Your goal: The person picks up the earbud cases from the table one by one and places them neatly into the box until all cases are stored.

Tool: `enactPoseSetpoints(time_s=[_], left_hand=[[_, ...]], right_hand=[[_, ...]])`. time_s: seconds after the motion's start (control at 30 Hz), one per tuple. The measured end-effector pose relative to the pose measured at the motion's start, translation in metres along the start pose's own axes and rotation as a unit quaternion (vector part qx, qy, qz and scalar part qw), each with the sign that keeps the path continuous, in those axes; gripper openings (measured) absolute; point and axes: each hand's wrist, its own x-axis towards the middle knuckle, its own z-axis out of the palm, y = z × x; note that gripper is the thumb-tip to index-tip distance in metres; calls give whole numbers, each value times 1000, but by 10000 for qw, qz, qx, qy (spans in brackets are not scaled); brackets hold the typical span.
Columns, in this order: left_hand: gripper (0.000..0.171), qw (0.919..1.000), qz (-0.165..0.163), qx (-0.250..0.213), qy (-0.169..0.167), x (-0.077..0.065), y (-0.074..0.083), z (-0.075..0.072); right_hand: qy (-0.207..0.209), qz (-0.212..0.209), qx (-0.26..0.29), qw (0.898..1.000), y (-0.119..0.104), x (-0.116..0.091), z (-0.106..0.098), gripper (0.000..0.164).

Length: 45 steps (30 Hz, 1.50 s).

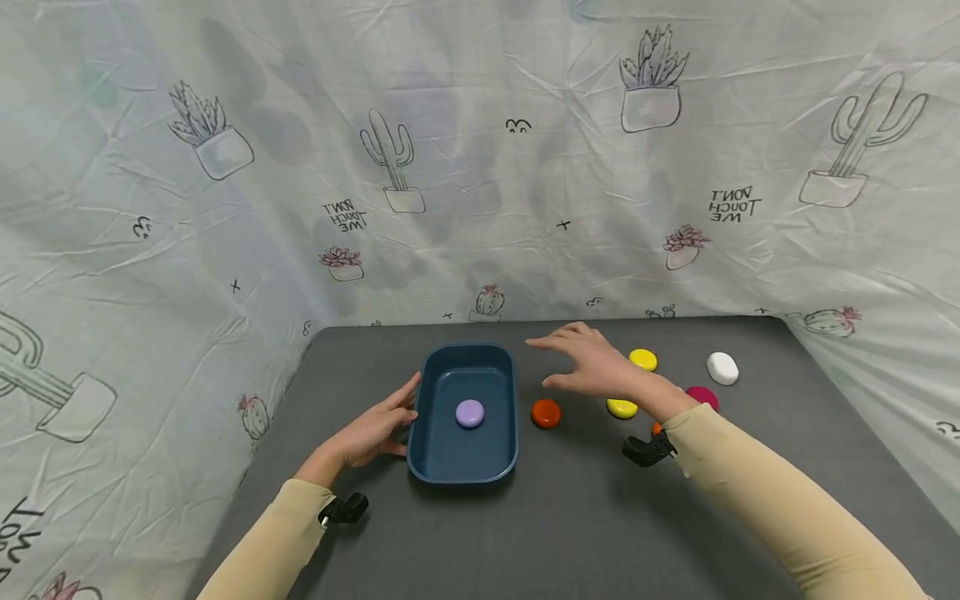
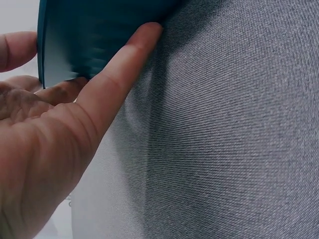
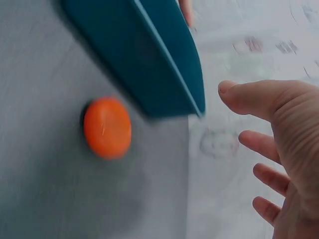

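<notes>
Behind the blue tray [image 1: 463,460], the cloth [image 1: 457,50] reads mirrored "DON'T TOUCH ME".

Soft, even light fills the head view, keeping the sheet [image 1: 465,75] pale against the dark table [image 1: 555,533]. It seems to fall from above: a shadow hugs the near edge of the tray [image 1: 462,481], and a fainter one spreads beneath the right sleeve [image 1: 772,487]. Prints stretch toward the frame's sides. In the left wrist view, the cloth weave and the left hand's [image 2: 60,129] creases look crisp, while the upper left corner washes out. The right wrist view is hazy; the disc [image 3: 107,128] blurs around one small glint.
</notes>
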Motion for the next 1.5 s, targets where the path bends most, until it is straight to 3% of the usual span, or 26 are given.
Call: enactPoseSetpoints(time_s=[0.3,0.7,1.17,1.5], left_hand=[[69,10000,71,35,33,1,-3,1],[69,9997,200,101,-23,-1,-4,5],[67,9992,308,81,237,-3,-9,10],[66,9988,361,94,321,-3,-7,12]], right_hand=[[671,335,-73,9972,45,-55,-28,66],[1104,1413,-110,9837,89,-110,-51,65],[1640,2256,-110,9603,131,-155,-58,63],[1872,2752,-176,9428,149,-169,-59,67]])
